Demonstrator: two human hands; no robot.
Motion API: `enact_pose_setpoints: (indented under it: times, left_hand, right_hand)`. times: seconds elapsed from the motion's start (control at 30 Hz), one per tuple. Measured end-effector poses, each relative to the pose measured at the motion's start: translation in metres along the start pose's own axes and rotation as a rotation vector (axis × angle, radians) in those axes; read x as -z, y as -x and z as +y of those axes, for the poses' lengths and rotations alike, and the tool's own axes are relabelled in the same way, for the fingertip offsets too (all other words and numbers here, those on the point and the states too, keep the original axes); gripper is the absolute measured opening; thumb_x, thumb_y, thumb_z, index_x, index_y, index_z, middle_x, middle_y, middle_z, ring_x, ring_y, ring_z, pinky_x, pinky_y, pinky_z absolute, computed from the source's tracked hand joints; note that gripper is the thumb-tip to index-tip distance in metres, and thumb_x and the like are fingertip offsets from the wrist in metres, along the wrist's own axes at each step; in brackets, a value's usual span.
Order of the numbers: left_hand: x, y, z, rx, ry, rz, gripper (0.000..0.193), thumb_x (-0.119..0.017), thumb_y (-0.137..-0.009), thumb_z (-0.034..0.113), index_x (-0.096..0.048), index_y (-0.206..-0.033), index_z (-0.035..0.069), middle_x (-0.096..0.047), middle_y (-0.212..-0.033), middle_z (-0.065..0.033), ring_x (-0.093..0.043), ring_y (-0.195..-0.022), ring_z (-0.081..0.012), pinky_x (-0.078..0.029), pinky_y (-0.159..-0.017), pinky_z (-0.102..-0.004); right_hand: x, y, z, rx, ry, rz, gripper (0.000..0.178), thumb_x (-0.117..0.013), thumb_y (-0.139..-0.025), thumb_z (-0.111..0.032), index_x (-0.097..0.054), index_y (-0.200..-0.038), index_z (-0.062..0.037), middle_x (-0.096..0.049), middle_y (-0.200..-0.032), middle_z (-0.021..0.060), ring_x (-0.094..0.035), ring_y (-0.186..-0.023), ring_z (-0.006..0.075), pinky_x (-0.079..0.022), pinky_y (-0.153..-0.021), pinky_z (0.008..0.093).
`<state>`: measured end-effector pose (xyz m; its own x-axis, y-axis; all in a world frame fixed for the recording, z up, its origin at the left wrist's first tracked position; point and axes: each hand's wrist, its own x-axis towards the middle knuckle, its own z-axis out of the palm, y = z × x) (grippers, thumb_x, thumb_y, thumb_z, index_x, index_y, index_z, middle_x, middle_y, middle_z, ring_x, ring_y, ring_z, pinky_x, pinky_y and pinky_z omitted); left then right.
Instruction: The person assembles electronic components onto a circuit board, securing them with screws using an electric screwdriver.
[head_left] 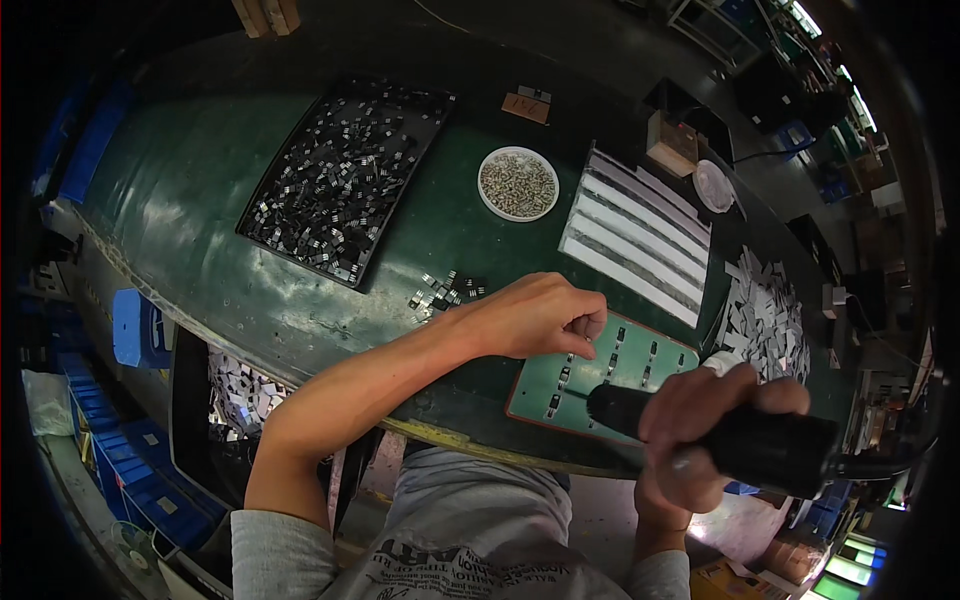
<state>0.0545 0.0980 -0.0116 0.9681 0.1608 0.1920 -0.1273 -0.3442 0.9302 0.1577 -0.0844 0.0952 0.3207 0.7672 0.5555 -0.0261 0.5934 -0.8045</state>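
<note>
My right hand [685,425] is wrapped round a black corded electric screwdriver [775,450]. Its front end points left, over a green board [535,380] with a reddish edge. Small black-and-metal parts [554,404] stand in rows on this board. Above its far left side, the fingers of my left hand [545,312] are pinched together, pointing down toward one row. Whatever lies between those fingertips is too small to make out. White wrapping shows on a finger of my right hand. A few loose black parts [440,292] lie on the table beyond my left forearm.
A black tray [375,250] heaped with small black parts sits at the far left. Beyond my left hand is a white bowl [483,200] of small screws. White-and-grey strips [640,235], a wooden block [672,143] and a pile of grey pieces [768,315] are on the right.
</note>
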Motion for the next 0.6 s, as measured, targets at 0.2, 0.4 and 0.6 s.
enact_pose_setpoints:
  times: [0.2, 0.4, 0.6]
  left_hand:
    - [-0.003, 0.0, -0.001, -0.117, -0.027, 0.024, 0.027, -0.084, -0.08, 0.006, -0.059, -0.088, 0.002, -0.065, -0.069, -0.0098, -0.064, -0.061, -0.0244, -0.048, -0.057, -0.0342]
    - [-0.003, 0.0, -0.001, -0.095, 0.03, 0.017, 0.025, -0.084, -0.081, 0.005, -0.06, -0.086, 0.001, -0.064, -0.069, -0.0096, -0.064, -0.061, -0.0215, -0.048, -0.057, -0.0342]
    - [-0.003, 0.0, -0.002, -0.064, 0.101, -0.044, 0.024, -0.083, -0.081, 0.004, -0.061, -0.089, -0.001, -0.065, -0.073, -0.0101, -0.064, -0.064, -0.0187, -0.049, -0.059, -0.0341]
  right_hand:
    - [0.011, -0.023, -0.003, 0.276, 0.052, 0.207, 0.065, -0.073, -0.093, -0.008, -0.037, -0.147, -0.0128, -0.056, -0.094, 0.0097, -0.057, -0.067, 0.0157, -0.052, -0.058, 0.0308]
    - [0.016, -0.021, 0.005, 0.263, 0.033, 0.195, 0.063, -0.071, -0.093, -0.008, -0.037, -0.147, -0.0116, -0.056, -0.095, 0.0102, -0.059, -0.067, 0.0165, -0.053, -0.058, 0.0312]
    - [0.016, -0.023, 0.005, 0.245, 0.037, 0.202, 0.064, -0.071, -0.093, -0.008, -0.037, -0.146, -0.0118, -0.057, -0.094, 0.0101, -0.059, -0.067, 0.0165, -0.053, -0.058, 0.0313]
